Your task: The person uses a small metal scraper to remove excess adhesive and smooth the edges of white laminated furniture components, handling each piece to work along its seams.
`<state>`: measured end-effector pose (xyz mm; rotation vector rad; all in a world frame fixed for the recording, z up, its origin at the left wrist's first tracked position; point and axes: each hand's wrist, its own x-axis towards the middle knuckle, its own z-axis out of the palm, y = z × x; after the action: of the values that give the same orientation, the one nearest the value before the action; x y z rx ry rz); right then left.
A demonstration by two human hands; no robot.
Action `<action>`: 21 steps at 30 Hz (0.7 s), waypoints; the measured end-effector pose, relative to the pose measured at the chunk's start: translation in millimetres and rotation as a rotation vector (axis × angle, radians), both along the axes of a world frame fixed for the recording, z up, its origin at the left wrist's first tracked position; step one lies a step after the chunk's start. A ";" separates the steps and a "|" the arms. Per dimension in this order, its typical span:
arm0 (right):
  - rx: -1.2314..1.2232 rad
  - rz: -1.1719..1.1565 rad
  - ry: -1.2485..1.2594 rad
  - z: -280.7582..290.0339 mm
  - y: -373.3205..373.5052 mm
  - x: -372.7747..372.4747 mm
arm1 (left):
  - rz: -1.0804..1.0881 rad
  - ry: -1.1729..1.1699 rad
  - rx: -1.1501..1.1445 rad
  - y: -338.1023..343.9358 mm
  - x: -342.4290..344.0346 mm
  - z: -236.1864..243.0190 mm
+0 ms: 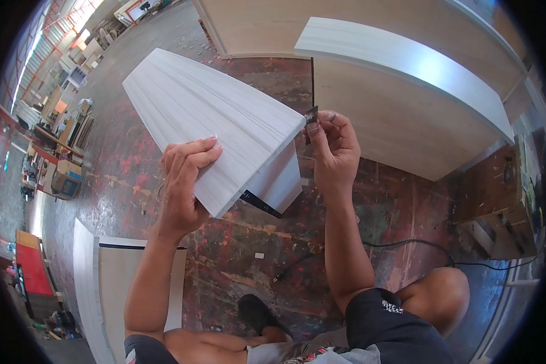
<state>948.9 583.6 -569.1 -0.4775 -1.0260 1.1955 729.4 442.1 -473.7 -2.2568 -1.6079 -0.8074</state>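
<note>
A drawer with a pale wood-grain front panel [218,109] is tilted up before me; a black slide rail [262,203] shows along its side below. My left hand [185,176] grips the panel's near left edge, fingers curled over its face and thumb hidden beneath. At the panel's right corner, my right hand [337,142] pinches a small dark flat piece [311,116] between thumb and fingers, held upright against or very close to the edge. Whether the piece is a blade or an abrasive scrap I cannot tell.
Another drawer with a pale front [406,57] stands at the right, a third [141,276] at the lower left. A brown wooden box [491,194] is at far right. A black cable [406,241] crosses the stained floor [273,249]. My shoe [255,312] is near.
</note>
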 end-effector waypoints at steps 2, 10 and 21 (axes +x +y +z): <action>-0.012 0.037 0.037 1.0 -2.0 -2.3 | 0.000 -0.003 0.010 -0.3 -1.0 0.4; -0.006 0.046 0.034 2.4 -4.5 -1.1 | -0.025 -0.046 -0.007 -1.4 -0.8 1.8; -0.016 -0.096 -0.138 -3.3 -88.8 -33.8 | -0.029 -0.058 0.002 -1.2 0.9 0.9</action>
<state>915.1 494.8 -572.4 -0.6228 -1.0995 1.0978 730.2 441.0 -472.8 -2.2801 -1.6026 -0.8888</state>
